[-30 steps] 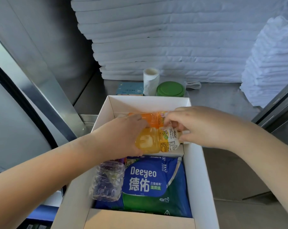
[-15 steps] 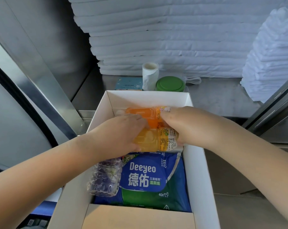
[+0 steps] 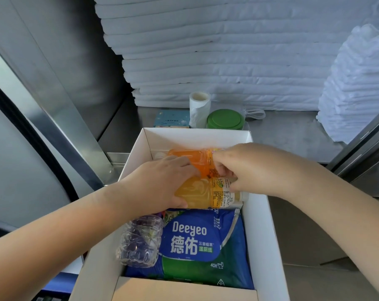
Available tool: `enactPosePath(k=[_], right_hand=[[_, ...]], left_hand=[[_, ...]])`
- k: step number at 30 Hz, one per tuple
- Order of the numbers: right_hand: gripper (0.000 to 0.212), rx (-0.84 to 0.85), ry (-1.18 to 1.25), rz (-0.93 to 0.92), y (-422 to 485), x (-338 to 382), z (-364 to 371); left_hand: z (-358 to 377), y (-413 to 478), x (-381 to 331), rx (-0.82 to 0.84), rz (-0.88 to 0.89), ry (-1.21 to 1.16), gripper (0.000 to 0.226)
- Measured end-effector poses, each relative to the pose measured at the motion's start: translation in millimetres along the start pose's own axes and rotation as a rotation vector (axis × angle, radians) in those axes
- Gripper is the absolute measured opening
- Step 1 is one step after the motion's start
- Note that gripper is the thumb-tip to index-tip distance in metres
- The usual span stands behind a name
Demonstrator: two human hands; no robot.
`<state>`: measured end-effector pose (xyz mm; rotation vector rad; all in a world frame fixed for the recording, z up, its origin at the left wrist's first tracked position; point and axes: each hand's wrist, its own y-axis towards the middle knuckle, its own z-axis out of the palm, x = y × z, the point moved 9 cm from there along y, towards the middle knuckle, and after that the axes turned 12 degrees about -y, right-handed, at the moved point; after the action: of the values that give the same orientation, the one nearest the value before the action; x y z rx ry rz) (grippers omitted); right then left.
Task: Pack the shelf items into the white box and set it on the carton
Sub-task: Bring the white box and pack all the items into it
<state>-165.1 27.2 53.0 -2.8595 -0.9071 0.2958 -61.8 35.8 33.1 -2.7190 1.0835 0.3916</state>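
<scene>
The white box [image 3: 259, 227] stands open in front of me. At its far end lie two juice bottles side by side: an orange bottle [image 3: 187, 158] next to the far wall and a yellow bottle [image 3: 198, 194] just in front of it. My left hand [image 3: 162, 183] grips the yellow bottle, fingers over the seam between the two. My right hand [image 3: 249, 168] pinches the orange bottle at its label. Nearer me lie a blue Deeyeo wipes pack [image 3: 195, 244] and a clear crinkled bottle [image 3: 140, 242].
On the steel shelf behind the box stand a paper roll [image 3: 199, 107], a green-lidded container [image 3: 225, 121] and a small blue pack [image 3: 172, 119]. Stacked white linen [image 3: 227, 51] fills the back, with another pile [image 3: 358, 88] at right. A steel frame [image 3: 54, 118] runs along the left.
Both hands have stayed on the two juice bottles and pressed them lower into the far end of the box. More of the orange bottle now shows beside the far wall.
</scene>
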Motion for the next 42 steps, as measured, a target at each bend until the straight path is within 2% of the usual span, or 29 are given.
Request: enactPosePath(k=[2, 7, 14, 18, 22, 25, 35, 42], right_hand=[[0.025, -0.035, 0.052, 0.006, -1, -4, -7], [0.021, -0.003, -0.048, -0.020, -1, -2, 5], [0.033, 0.030, -0.040, -0.038, 3, 2, 5], [0.033, 0.046, -0.069, -0.043, 7, 9, 8], [0.031, 0.026, 0.026, -0.050, 1, 7, 4], [0.023, -0.056, 0.123, -0.060, -9, 3, -10], [0.016, -0.433, 0.207, 0.060, -16, -26, -51], [0.027, -0.496, 0.197, 0.144, 4, -46, -45]], left_hand=[[-1, 1, -2, -0.003, 0.023, -0.016, 0.062], [1, 2, -5, 0.008, 0.038, -0.009, 0.059], [1, 1, -5, -0.007, 0.036, 0.022, 0.056], [1, 4, -2, 0.017, 0.013, -0.009, 0.056], [0, 2, -1, 0.033, 0.005, -0.035, 0.058], [-4, 1, -2, 0.032, 0.006, -0.010, 0.060], [-58, 3, -8, -0.365, 0.021, 0.018, 0.041], [-80, 7, 21, -0.506, -0.092, 0.028, 0.041]])
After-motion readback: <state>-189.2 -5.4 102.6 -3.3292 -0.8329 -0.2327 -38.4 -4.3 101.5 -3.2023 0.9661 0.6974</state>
